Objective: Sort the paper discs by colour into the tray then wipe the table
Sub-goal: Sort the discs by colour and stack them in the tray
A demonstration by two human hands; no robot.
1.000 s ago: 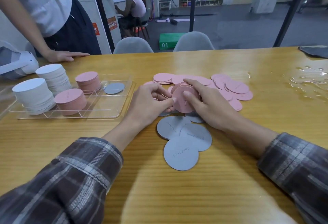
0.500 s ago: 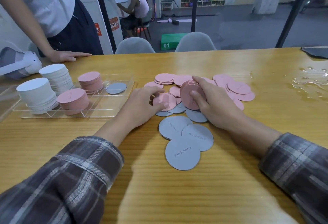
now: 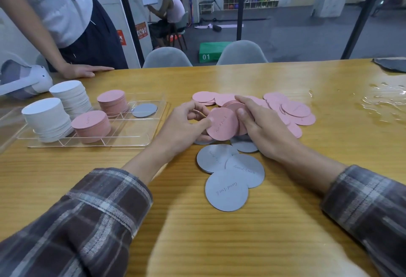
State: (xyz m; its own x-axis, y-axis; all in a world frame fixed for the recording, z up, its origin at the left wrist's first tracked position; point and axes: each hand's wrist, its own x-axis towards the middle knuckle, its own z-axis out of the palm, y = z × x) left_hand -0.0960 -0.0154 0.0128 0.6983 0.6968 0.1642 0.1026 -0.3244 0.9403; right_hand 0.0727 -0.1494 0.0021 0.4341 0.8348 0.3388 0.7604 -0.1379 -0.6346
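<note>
Hands meet over the loose pile now: half a second ago the left hand (image 3: 186, 127) was down on the table (image 3: 219, 243) pinching up one pink disc (image 3: 223, 124), and it has since lifted it, thumb and fingers gripping its edge, against the pink stack (image 3: 232, 103) that the right hand (image 3: 263, 131) holds on edge in curled fingers. Pink gathering goes on, I judge; more pink discs (image 3: 296, 109) lie at 2 o'clock, grey discs (image 3: 226, 191) at 6 o'clock, and the tray (image 3: 140, 140) waits at 9 o'clock, so wiping looks far off
</note>
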